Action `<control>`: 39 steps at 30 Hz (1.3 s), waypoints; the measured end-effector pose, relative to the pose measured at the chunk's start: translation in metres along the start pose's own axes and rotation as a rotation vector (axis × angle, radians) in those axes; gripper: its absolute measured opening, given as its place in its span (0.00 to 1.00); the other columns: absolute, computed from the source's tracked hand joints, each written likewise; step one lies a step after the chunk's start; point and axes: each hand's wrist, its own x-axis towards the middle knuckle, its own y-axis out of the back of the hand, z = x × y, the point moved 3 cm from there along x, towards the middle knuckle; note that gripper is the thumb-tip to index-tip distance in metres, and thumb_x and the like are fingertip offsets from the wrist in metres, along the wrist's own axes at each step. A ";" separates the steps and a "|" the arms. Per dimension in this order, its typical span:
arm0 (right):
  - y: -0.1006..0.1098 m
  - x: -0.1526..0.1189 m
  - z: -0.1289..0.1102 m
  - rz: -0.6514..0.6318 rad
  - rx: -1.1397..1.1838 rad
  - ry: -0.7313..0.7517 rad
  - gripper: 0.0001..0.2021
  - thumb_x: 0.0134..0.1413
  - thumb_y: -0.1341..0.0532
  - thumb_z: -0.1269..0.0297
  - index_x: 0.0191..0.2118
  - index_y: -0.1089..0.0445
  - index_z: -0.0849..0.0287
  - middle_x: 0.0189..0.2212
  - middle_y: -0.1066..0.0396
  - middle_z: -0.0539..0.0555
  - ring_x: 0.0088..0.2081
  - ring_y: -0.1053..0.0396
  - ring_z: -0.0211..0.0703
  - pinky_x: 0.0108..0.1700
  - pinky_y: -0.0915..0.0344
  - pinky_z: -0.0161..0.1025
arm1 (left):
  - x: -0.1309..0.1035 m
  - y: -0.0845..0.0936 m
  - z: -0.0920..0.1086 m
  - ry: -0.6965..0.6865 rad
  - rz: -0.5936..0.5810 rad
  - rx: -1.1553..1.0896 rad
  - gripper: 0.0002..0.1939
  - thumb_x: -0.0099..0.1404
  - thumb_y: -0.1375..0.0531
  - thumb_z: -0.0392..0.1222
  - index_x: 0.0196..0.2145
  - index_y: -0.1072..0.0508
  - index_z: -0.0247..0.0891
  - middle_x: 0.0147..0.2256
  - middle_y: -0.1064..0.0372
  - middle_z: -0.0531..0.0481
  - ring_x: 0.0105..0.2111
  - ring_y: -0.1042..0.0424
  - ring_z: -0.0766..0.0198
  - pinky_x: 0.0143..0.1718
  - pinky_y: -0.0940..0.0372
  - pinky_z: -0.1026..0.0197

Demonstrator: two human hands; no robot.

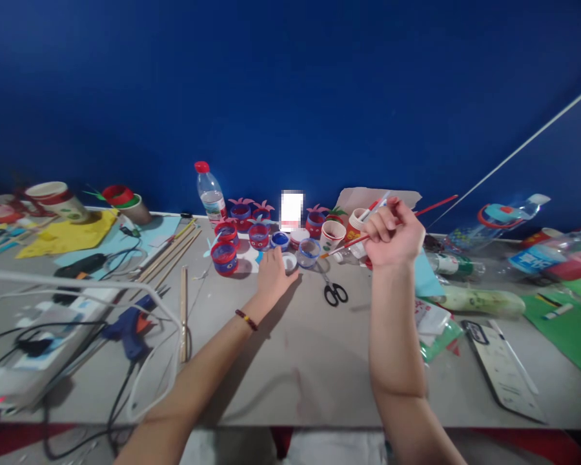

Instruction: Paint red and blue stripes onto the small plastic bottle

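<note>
My left hand point(272, 276) reaches to the tabletop, with fingers and thumb closed around the edge of a small round pot point(289, 262), white inside. Raised to the right, my right hand point(396, 232) grips a thin red paintbrush point(436, 205), its tip slanting down to the left. A pot of blue paint point(280, 241) and a clear round pot point(309, 252) stand near my left fingers. Left of them are several small red-and-blue painted cups point(224, 258) with paper leaves on top. A paper cup point(332, 236) stands under the brush tip.
Black-handled scissors point(336, 294) lie in front of the cups. A water bottle point(210, 194) stands behind. Leftward are wooden sticks point(183, 313), a blue glue gun point(130, 326), a power strip point(53, 342) and cables. A phone point(503, 371) and plastic bottles point(458, 265) lie rightward.
</note>
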 end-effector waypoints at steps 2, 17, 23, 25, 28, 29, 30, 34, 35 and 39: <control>0.001 0.001 0.001 -0.011 -0.012 0.003 0.17 0.68 0.50 0.66 0.28 0.34 0.58 0.12 0.51 0.40 0.10 0.58 0.28 0.13 0.58 0.28 | 0.005 -0.003 0.000 0.012 -0.015 0.013 0.35 0.57 0.31 0.48 0.56 0.41 0.33 0.48 0.30 0.33 0.50 0.29 0.40 0.50 0.33 0.43; 0.002 0.006 0.004 0.047 -0.025 -0.023 0.18 0.67 0.53 0.68 0.26 0.35 0.58 0.12 0.52 0.41 0.10 0.58 0.29 0.12 0.57 0.28 | 0.037 0.036 -0.013 0.036 0.110 -0.326 0.28 0.58 0.36 0.39 0.56 0.36 0.41 0.49 0.37 0.41 0.47 0.28 0.52 0.47 0.29 0.51; 0.001 0.005 0.003 0.049 -0.025 -0.031 0.20 0.68 0.55 0.68 0.26 0.36 0.58 0.12 0.52 0.42 0.11 0.59 0.29 0.12 0.58 0.28 | 0.061 0.043 -0.009 -0.112 0.129 -0.139 0.13 0.61 0.37 0.39 0.43 0.32 0.38 0.45 0.32 0.40 0.47 0.29 0.49 0.50 0.33 0.48; 0.001 0.005 0.002 0.044 -0.029 -0.028 0.19 0.68 0.54 0.68 0.26 0.36 0.58 0.12 0.52 0.41 0.11 0.59 0.29 0.12 0.57 0.28 | 0.064 0.040 -0.006 -0.121 0.123 -0.034 0.12 0.61 0.37 0.39 0.42 0.31 0.38 0.45 0.30 0.39 0.50 0.30 0.45 0.54 0.36 0.44; 0.001 0.005 0.000 0.044 -0.027 -0.022 0.18 0.68 0.54 0.67 0.26 0.36 0.58 0.12 0.52 0.41 0.11 0.59 0.29 0.12 0.57 0.28 | 0.065 0.031 -0.004 -0.168 0.088 0.082 0.10 0.62 0.38 0.41 0.43 0.29 0.38 0.46 0.27 0.37 0.55 0.33 0.43 0.60 0.42 0.41; 0.001 0.005 0.000 0.048 -0.023 -0.022 0.19 0.68 0.55 0.68 0.26 0.36 0.58 0.12 0.52 0.41 0.11 0.59 0.29 0.12 0.57 0.28 | 0.065 0.028 -0.004 -0.188 0.069 0.110 0.11 0.63 0.39 0.40 0.43 0.28 0.38 0.46 0.26 0.37 0.55 0.33 0.43 0.61 0.43 0.40; 0.001 0.005 -0.001 0.051 -0.019 -0.023 0.19 0.68 0.55 0.68 0.26 0.36 0.58 0.12 0.52 0.41 0.11 0.59 0.29 0.12 0.57 0.28 | 0.064 0.025 -0.004 -0.207 0.047 0.134 0.11 0.64 0.41 0.40 0.45 0.27 0.37 0.46 0.26 0.36 0.55 0.33 0.43 0.62 0.44 0.39; 0.001 0.004 -0.001 0.044 -0.016 -0.023 0.18 0.67 0.53 0.68 0.26 0.36 0.58 0.12 0.52 0.41 0.11 0.58 0.29 0.12 0.57 0.27 | 0.062 0.019 -0.008 -0.226 0.013 0.169 0.16 0.67 0.45 0.40 0.49 0.25 0.33 0.48 0.25 0.33 0.57 0.32 0.42 0.65 0.48 0.37; 0.001 0.004 -0.001 0.041 -0.018 -0.023 0.17 0.67 0.52 0.68 0.26 0.36 0.58 0.12 0.52 0.41 0.11 0.58 0.29 0.12 0.56 0.27 | 0.062 0.019 -0.008 -0.223 0.018 0.159 0.17 0.67 0.45 0.41 0.49 0.25 0.32 0.50 0.25 0.32 0.59 0.33 0.41 0.66 0.49 0.36; 0.000 0.004 -0.001 0.043 -0.019 -0.022 0.18 0.68 0.54 0.68 0.26 0.35 0.58 0.12 0.52 0.41 0.11 0.58 0.29 0.12 0.57 0.28 | 0.061 0.017 -0.009 -0.233 0.036 0.073 0.17 0.67 0.45 0.40 0.49 0.24 0.32 0.54 0.27 0.32 0.64 0.38 0.41 0.68 0.52 0.33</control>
